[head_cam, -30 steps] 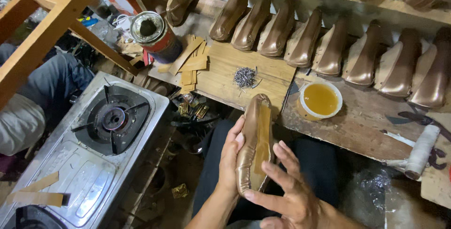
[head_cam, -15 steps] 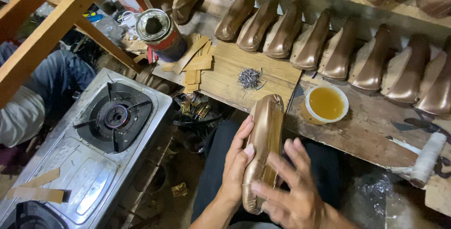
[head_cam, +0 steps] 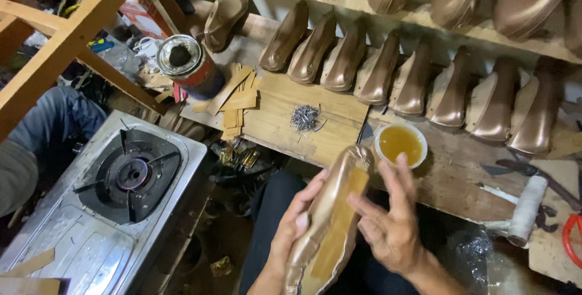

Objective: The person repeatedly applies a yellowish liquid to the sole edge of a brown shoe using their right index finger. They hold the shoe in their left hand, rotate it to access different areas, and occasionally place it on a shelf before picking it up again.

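Fingers (head_cam: 297, 213) of the left hand (head_cam: 294, 228) are curling around the left edge of a bronze shoe last (head_cam: 330, 216), gripping it, while the right hand (head_cam: 388, 222) is lying open, its flat fingers pressing on the tan insole (head_cam: 339, 222) that is covering the last's upturned bottom. The last is sitting in front of the person's lap, at the near edge of a worn wooden workbench (head_cam: 448, 174), its toe pointing away.

On the bench, a pale board (head_cam: 315, 137) is carrying a small heap of nails (head_cam: 304, 117), with a stack of tan cut strips (head_cam: 237, 98) to its left. A row of bronze lasts (head_cam: 400, 77) is leaning against the far wall, under a shelf holding more. At the right, a white roll (head_cam: 526, 210) and red-handled pliers (head_cam: 570, 234) are lying.

Left of the person, a steel gas stove (head_cam: 115, 210) is standing below slanting wooden beams (head_cam: 66, 40).

A white bowl (head_cam: 400, 145) just beyond the last is holding yellow glue. A red can (head_cam: 189, 68) is standing open, dark residue showing inside.
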